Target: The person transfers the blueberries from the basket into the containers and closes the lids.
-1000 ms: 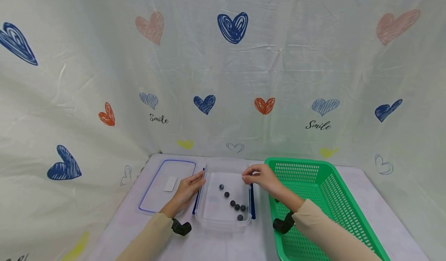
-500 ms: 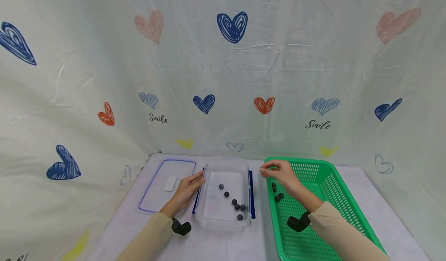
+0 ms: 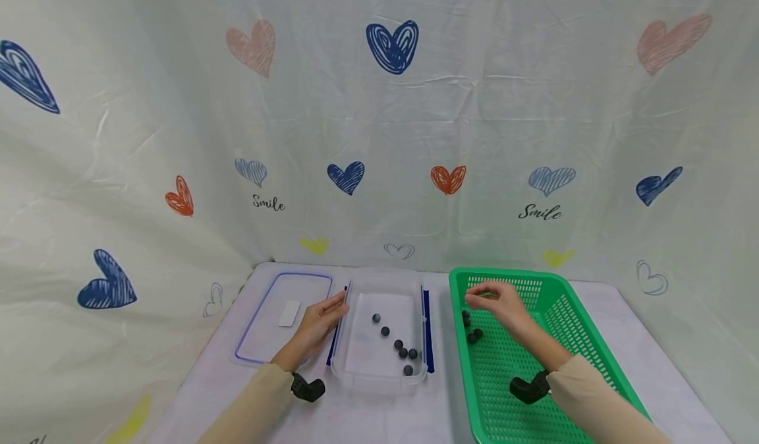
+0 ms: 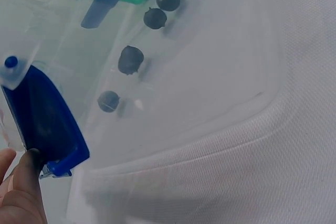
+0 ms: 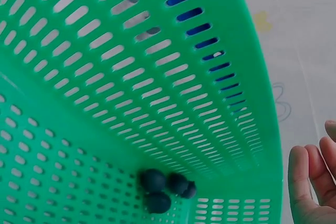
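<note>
My left hand (image 3: 317, 325) lies along the left side of a clear plastic box (image 3: 379, 383), its fingers extended at the blue latch (image 4: 47, 119). Inside the box several blueberries (image 3: 398, 344) are scattered, mostly toward the near right corner. Over the left part of a green basket (image 3: 510, 272) hovers my right hand (image 3: 498, 302), fingers loosely bent and nothing visible between them. Several more blueberries (image 5: 153, 181) sit together on the basket floor by its left wall. In the right wrist view only some fingers (image 5: 299, 174) show, at the lower right edge.
The box's lid (image 3: 269, 329), clear with a blue seal, lies flat left of the box under a small white rectangle (image 3: 290, 313). A second blue latch (image 3: 429, 332) hangs on the box's right side. Behind the table hangs a curtain (image 3: 379, 114) printed with hearts.
My right hand has moved right, from above the box's right rim to over the basket, uncovering the blueberries there. The left hand stays at the box.
</note>
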A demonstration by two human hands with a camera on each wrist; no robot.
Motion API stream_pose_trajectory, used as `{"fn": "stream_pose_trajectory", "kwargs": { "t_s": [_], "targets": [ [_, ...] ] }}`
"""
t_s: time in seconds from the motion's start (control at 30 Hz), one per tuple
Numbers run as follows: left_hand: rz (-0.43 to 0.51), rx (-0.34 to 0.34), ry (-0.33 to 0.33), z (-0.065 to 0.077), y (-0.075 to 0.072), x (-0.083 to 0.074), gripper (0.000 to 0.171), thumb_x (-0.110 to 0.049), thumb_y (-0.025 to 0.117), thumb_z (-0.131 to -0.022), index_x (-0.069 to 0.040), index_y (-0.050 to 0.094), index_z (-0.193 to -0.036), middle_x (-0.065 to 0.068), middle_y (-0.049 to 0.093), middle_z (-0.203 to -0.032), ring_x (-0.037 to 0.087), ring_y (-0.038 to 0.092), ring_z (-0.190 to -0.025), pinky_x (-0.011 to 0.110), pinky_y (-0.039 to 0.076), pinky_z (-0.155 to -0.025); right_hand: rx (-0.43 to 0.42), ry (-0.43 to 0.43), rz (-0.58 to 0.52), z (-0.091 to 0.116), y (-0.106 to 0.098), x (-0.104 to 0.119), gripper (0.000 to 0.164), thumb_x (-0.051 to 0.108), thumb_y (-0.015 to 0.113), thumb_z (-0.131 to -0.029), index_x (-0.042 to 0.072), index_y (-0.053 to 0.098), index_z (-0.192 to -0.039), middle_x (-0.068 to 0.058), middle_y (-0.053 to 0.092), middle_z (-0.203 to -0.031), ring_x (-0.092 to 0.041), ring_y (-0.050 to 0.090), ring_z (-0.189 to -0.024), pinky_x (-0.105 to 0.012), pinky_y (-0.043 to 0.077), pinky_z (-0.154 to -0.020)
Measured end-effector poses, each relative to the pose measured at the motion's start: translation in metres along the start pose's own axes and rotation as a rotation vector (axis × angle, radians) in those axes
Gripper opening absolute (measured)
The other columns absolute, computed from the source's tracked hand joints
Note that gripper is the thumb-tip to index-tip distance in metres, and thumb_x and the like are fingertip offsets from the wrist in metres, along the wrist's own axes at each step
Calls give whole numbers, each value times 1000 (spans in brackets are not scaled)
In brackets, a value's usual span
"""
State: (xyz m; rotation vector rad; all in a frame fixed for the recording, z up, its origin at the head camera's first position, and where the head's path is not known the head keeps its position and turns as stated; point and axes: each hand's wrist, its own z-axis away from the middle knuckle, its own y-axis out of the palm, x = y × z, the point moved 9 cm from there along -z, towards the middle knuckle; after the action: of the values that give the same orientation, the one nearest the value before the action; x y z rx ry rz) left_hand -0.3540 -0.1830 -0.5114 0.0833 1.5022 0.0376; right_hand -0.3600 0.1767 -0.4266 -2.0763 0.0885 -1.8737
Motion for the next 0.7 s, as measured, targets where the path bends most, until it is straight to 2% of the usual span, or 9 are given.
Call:
{"fn": "stream_pose_trajectory", "kwargs": {
  "t_s": [0.13, 0.2, 0.37, 0.5, 0.7],
  "targets": [
    [7, -2, -3, 0, 0, 0, 54, -18, 65, -87, -4, 45, -135, 10, 42, -139, 21, 38, -127, 31, 36, -99, 8, 14, 22, 3, -4, -10, 32, 18, 68, -84, -6, 63, -104, -18, 63, -103, -32, 62, -89, -47, 49, -85],
    [11, -2, -5, 0, 0, 1, 54, -18, 65, -86, -4, 45, -135, 10, 42, -139, 21, 38, -127, 32, 35, -100, 13, 29, 25, 4, -7, -15, 33, 17, 68, -84, -7, 62, -105, -19, 64, -101, -27, 64, -87, -48, 49, -86],
    [13, -6, -15, 1, 0, 2, 53, -18, 65, -87, -5, 46, -135, 9, 43, -139, 20, 39, -127, 31, 36, -100, 25, 69, 30, 8, -13, -29, 32, 17, 68, -84, -6, 63, -105, -18, 64, -103, -25, 63, -89, -51, 45, -89],
    [23, -3, -16, 0, 0, 2, 53, -18, 64, -87, -4, 46, -135, 9, 43, -139, 20, 39, -127, 31, 36, -100, 29, 73, 58, 9, -17, -38, 35, 19, 69, -83, -6, 62, -107, -18, 63, -106, -30, 62, -93, -52, 44, -91],
    [21, -6, -11, -1, -1, 1, 54, -19, 65, -86, -4, 46, -135, 10, 43, -138, 20, 40, -126, 31, 36, -99, 38, 64, 107, 6, -19, -55, 37, 16, 69, -83, -8, 61, -110, -20, 62, -109, -26, 62, -93, -52, 45, -90]
  ]
}}
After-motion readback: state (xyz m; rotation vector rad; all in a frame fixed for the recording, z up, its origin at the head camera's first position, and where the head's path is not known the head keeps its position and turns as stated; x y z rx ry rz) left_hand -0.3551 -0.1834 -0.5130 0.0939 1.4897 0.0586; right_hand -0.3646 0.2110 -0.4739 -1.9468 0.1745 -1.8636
